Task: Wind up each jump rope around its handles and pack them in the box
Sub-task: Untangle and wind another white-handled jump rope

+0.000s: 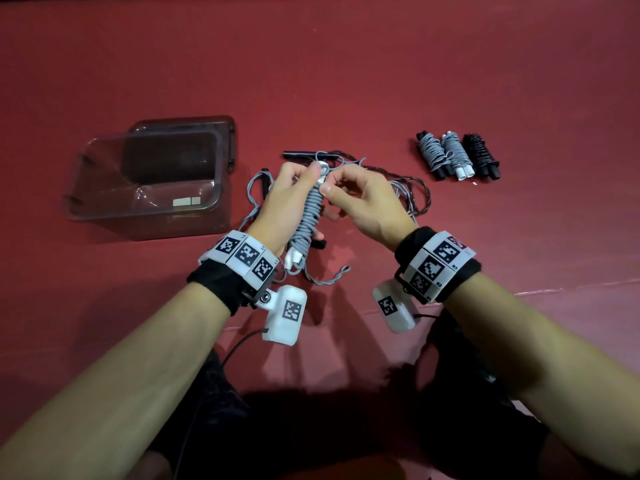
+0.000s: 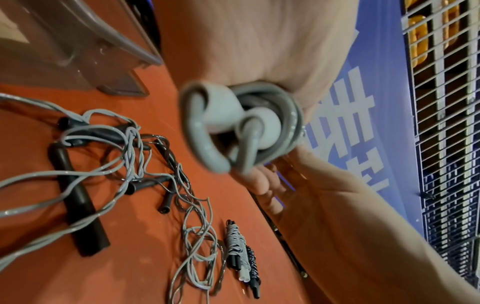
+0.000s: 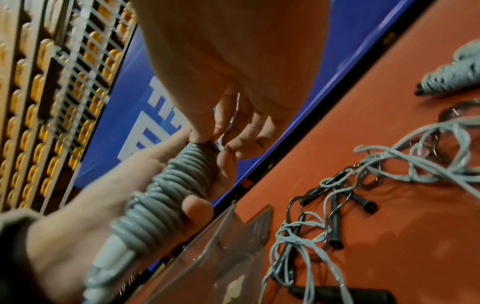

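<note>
Left of the hands, the box [image 1: 145, 202] is left unfilled. Above the mat [image 1: 346, 81], the rope bundle [image 1: 308, 216] is gripped by the left hand [image 1: 277, 202]; its end is pinched by the right hand [image 1: 363, 199]. If released untucked, coils could unwind.

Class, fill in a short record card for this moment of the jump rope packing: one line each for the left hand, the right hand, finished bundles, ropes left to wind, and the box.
left hand: left hand grips the grey rope bundle around its white handles
right hand: right hand pinches the rope at the bundle's top end
finished bundles: three wound bundles lie side by side on the red surface, two grey, one black
ropes left to wind: loose tangle of grey and dark ropes with black handles
box: clear box open, no ropes inside
</note>
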